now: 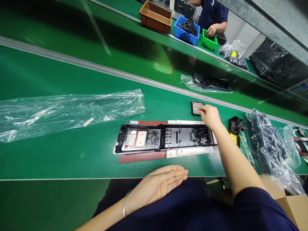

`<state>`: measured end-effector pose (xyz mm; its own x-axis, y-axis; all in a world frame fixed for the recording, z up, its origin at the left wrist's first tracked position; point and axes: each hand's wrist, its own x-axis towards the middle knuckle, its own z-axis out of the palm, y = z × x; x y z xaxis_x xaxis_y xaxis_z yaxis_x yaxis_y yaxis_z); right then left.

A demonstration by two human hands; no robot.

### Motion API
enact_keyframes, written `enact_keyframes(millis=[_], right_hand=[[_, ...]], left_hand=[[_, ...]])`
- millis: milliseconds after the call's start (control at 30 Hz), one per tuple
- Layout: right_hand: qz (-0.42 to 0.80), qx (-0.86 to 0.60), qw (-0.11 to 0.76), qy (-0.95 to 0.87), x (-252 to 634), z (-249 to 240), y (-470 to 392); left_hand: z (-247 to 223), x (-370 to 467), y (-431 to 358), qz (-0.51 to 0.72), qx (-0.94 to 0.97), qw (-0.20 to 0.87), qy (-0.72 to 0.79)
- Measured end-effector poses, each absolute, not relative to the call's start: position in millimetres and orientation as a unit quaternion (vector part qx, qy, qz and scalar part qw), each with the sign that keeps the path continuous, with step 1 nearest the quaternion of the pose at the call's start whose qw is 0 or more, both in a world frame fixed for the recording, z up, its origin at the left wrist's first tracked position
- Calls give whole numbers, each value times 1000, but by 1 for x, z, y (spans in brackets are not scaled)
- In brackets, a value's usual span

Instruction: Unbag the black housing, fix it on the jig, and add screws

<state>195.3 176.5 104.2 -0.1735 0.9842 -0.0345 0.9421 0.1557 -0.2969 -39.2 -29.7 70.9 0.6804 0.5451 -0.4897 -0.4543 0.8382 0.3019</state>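
My right hand (209, 116) reaches to a small black tray (193, 108) full of tiny silvery metal pieces (197, 106). Its fingertips are pinched together over the tray's right side, and whatever is between them is too small to see. Palm up at the bench's front edge, my left hand (160, 183) has its fingers stretched out flat. A tiny shiny piece (175, 176) lies on those fingers. Between the hands is a long black plastic housing (162, 136), its inside facing up, on a red and white fixture (144, 156).
Clear plastic film (72, 110) covers the left of the bench. Right of my forearm are a black stand (237, 123), a thin green circuit strip (246, 149) and bagged black parts (267, 141). A co-worker's hand (212, 30) is in a green bin (209, 43) across the bench.
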Motion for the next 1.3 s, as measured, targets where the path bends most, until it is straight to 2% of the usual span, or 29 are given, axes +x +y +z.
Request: enact_keyframes(millis=[167,300,567,900,1067,1300], right_hand=[[139,-668,-70,-728,189,94,224],[140,-669,-116,-721,192,85,231],[127,-676,-122,-715,196,81,230],[115,-670,-104,-726,201,78,229],[125,-668,-111,-725,203,78,228],[125,-681,-134,-709,191,82,231]], left_hand=[[71,-58,-33,327,105,885,313],[83,-76,-35,327,108,884,317],[115,-82,-28,304,121,905,270],[121,-79,-31,274,157,903,290],[112,-75,-32,283,120,895,325],[76,-64,-31,264,58,889,369]])
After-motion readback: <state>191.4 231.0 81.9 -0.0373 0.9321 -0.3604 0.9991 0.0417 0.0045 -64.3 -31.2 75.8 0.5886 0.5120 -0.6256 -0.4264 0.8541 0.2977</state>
